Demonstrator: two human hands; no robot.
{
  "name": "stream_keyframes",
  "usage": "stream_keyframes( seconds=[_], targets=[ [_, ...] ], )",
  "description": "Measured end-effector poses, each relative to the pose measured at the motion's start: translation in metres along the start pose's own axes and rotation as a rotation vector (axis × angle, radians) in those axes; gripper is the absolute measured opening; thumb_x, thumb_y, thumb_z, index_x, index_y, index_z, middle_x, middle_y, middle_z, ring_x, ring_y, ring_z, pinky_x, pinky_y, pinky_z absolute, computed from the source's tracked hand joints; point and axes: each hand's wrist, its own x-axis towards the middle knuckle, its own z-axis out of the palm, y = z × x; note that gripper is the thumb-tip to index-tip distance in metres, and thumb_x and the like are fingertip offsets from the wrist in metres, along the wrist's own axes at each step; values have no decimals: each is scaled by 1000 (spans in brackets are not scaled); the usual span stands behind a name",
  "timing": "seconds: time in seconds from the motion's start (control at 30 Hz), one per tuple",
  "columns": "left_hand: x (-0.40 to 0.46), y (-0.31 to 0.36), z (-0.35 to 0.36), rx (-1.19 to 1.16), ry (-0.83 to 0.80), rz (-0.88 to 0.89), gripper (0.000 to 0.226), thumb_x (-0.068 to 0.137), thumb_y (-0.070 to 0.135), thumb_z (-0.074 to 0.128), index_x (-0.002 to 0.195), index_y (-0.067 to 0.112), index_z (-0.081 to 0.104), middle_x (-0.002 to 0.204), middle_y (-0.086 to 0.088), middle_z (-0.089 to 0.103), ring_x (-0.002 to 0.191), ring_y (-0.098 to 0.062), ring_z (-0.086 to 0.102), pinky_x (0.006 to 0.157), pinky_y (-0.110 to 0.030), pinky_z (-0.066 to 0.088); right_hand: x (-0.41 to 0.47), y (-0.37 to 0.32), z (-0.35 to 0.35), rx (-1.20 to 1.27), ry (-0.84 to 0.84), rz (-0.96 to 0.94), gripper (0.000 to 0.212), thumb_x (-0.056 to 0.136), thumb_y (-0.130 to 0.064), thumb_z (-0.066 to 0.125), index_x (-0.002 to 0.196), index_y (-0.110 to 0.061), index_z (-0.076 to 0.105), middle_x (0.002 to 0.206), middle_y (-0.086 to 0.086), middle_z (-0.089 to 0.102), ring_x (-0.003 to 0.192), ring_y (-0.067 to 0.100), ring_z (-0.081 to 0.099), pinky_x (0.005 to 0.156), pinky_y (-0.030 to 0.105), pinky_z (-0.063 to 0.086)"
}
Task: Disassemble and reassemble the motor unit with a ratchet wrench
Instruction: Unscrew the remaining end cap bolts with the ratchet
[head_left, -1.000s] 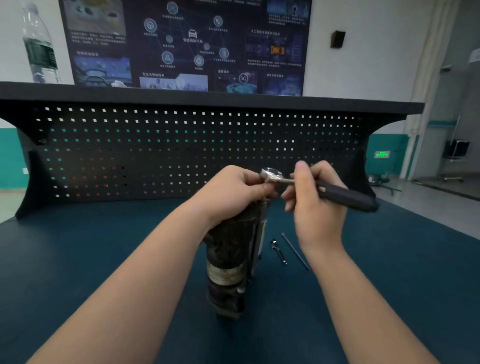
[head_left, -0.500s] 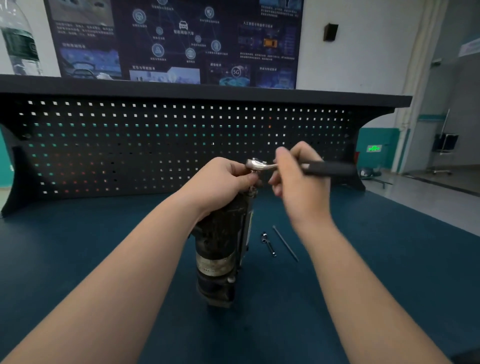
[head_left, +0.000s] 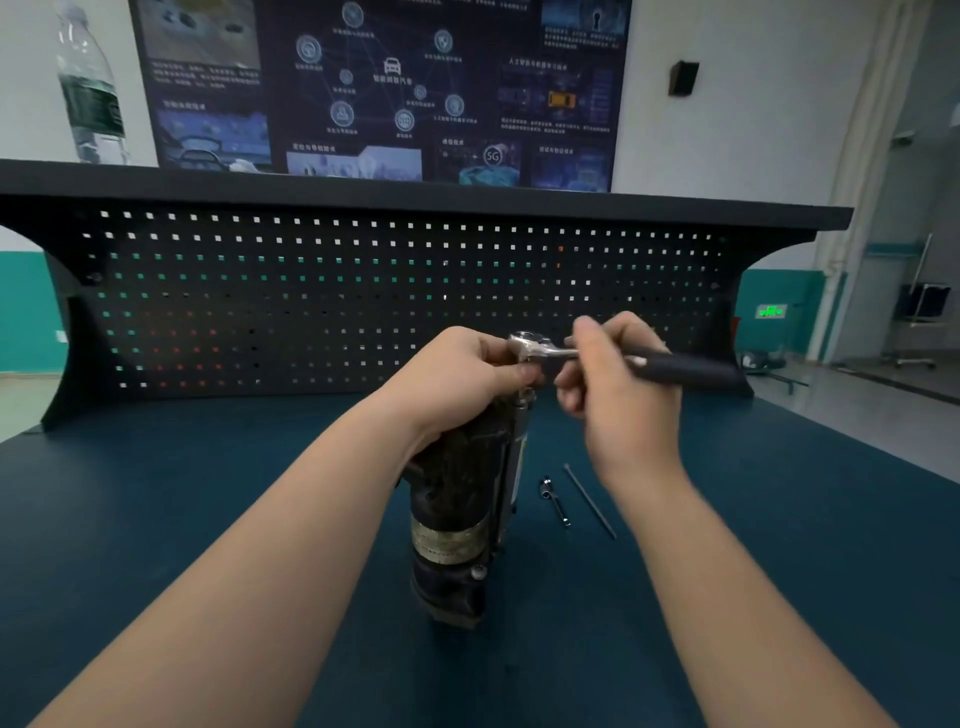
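Two hands work atop the upright motor unit (head_left: 457, 525) on the blue bench (head_left: 156, 519): left hand (head_left: 457, 379) clasps its top, right hand (head_left: 618, 384) grips the ratchet wrench (head_left: 613, 358).

Bottle (head_left: 91, 88): clear plastic, upright on the top shelf, left.
Pegboard (head_left: 311, 306): black, square holes.
Poster (head_left: 384, 88): dark blue, on the wall.

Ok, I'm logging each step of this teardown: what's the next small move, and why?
Probably another short swing of the ratchet handle. Its head sits on top of the upright motor, the left hand steadies both, the right hand grips the handle, and two long bolts already lie on the mat.
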Motion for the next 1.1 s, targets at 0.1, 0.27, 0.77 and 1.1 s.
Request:
stream_keyframes(
  seconds=[0.1,0.27,0.77,1.1],
  targets=[
    [0,1,-4,-27,-26,-19,12,91,18,64,92,19,77,88,1,76,78,-7,66,79,-18,53,27,1,-10,514,0,635,27,94,-11,56,67,-11,51,46,-1,46,33,3,36,32,14,26],
    [2,-1,5,-10,27,-23,7,87,22,70,89,19,77,84,1,76,72,-4,65,73,-19,53,17,15,-4,593,238,553,29,90,-10,62,66,-15,48,47,-3,43,35,5,34,33,16,27],
    [7,1,-2,166,-57,-67,31,96,38,54,101,14,73,81,-6,62,72,-12,52,64,-20,41,32,11,-10,492,-37,550,28,94,-13,55,67,-11,49,48,-1,46,36,6,35,36,16,27],
    [8,-1,-5,222,-98,14,27,96,39,53,98,19,72,103,-14,71,80,-16,61,81,-30,50,21,10,-8,501,9,453,29,95,-12,56,67,-15,48,48,-1,45,36,6,37,36,16,28]
  ],
)
